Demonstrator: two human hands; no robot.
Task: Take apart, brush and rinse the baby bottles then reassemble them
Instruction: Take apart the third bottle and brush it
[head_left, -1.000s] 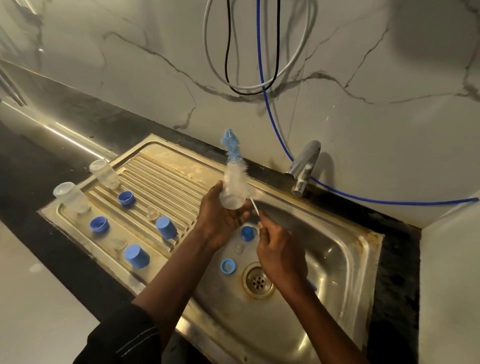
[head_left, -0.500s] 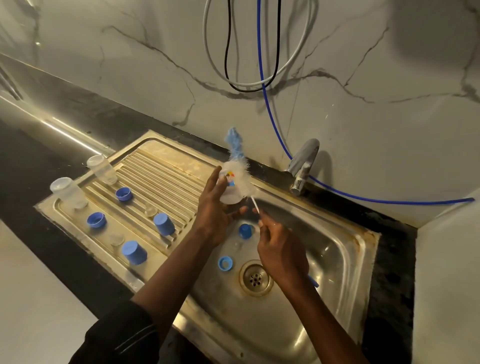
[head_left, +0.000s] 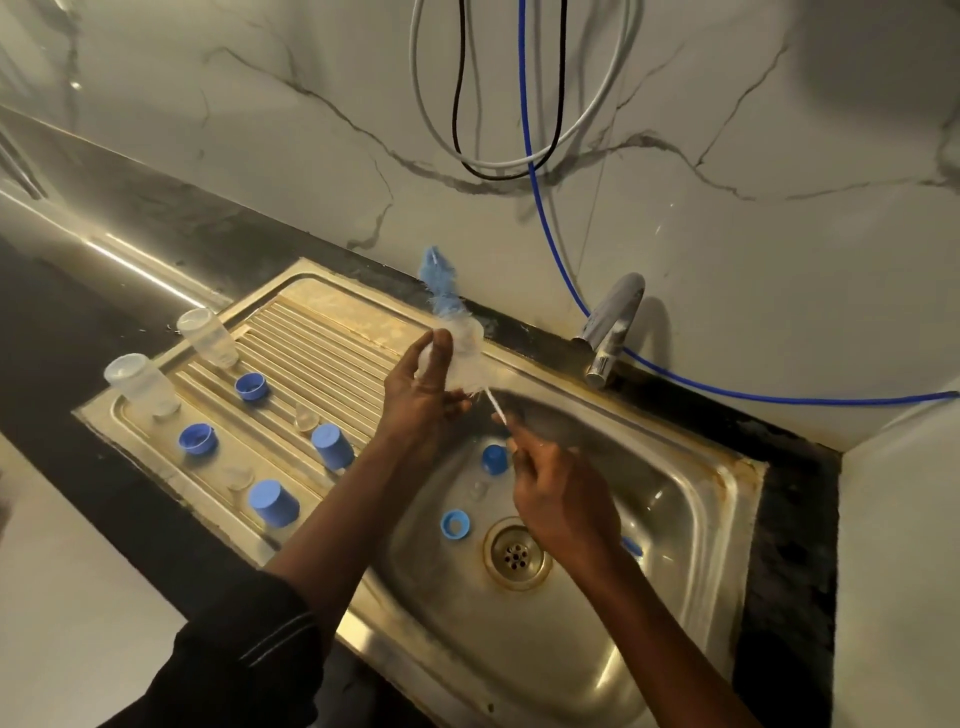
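Starting at the near edge of the sink (head_left: 519, 670), both forearms reach in over the basin, a dark sleeve (head_left: 244, 654) on the left one. On the basin floor a blue ring (head_left: 455, 524) lies just left of the drain (head_left: 514, 553), and a blue cap (head_left: 494, 460) sits farther back, near the basin's left wall. Above them the right hand (head_left: 561, 499) pinches the thin white handle (head_left: 493, 406) of the brush (head_left: 440, 291) between thumb and fingertips. The left hand (head_left: 421, 395) is wrapped around a clear bottle (head_left: 462, 358), held over the basin's far left corner. It is blurred, with white bristles at it and the blue tuft standing above the hand; how deep the brush sits I cannot tell. This looks like the brushing step. It would go best, I'd say, with the handle twisted as well as pushed, so bristles reach the bottom corners, and with the bottle kept over the basin so drips land there. So fine a pinch on a thin stem could slip. On the drainboard a second bottle (head_left: 140, 384) stands by the left edge and a third bottle (head_left: 208, 338) at the far left corner, with loose blue parts between. At the far edge the tap (head_left: 613, 327) shows no water.
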